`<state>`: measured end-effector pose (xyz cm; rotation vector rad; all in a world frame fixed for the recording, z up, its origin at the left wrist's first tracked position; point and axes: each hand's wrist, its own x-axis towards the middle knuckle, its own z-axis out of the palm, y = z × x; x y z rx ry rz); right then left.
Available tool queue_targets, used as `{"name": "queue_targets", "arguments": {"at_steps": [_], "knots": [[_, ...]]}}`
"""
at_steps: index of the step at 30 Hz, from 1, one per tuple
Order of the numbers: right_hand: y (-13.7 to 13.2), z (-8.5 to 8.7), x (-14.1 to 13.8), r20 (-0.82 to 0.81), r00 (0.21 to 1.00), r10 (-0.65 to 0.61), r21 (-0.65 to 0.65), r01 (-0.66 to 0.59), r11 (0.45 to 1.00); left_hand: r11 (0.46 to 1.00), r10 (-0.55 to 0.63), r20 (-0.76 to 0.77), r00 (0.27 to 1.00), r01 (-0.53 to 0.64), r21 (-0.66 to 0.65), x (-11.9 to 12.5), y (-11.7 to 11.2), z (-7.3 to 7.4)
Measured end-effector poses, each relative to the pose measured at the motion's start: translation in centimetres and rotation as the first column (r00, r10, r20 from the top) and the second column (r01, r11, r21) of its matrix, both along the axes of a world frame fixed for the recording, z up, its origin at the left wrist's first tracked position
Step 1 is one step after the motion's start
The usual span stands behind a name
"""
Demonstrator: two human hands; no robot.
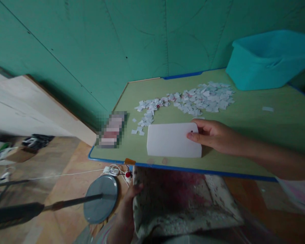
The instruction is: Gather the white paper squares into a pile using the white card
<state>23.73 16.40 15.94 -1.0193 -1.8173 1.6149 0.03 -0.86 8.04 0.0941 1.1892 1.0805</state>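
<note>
My right hand [208,135] grips the right end of a white rectangular panel [170,140] with rounded corners, thumb on its face beside a small dark hole. The panel is near the table's front edge; I cannot tell whether it touches the top. Below that edge, my left hand [129,198] grasps the left rim of a dirty pale tray [185,222] with reddish stains inside; its fingers are mostly hidden. Many small white paper pieces [210,96] lie in a trail behind the panel, thickest at the right.
The green tabletop [249,135] has blue edging. A turquoise bin [264,71] stands at its back right, and a pixelated flat object [113,130] lies at the left. A round grey base with a pole [100,200] and white cables [114,169] are on the floor at left.
</note>
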Motion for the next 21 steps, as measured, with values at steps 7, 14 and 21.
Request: {"name": "queue_targets", "arguments": {"at_steps": [7,14,21], "knots": [[-0.3,0.2,0.0,0.011,1.0,0.004,0.012,-0.004,1.0,0.999,-0.009,-0.085,0.996,0.012,0.038,-0.6,-0.1,-0.1],[-0.2,-0.1,0.0,0.007,0.999,0.049,0.07,-0.049,0.996,0.997,0.071,-0.292,0.954,-0.064,0.034,0.5,-0.4,0.0],[-0.5,-0.3,0.1,0.01,0.998,0.067,0.05,-0.067,0.997,0.995,0.103,-0.246,0.964,-0.097,0.039,1.6,-0.1,0.4]]}}
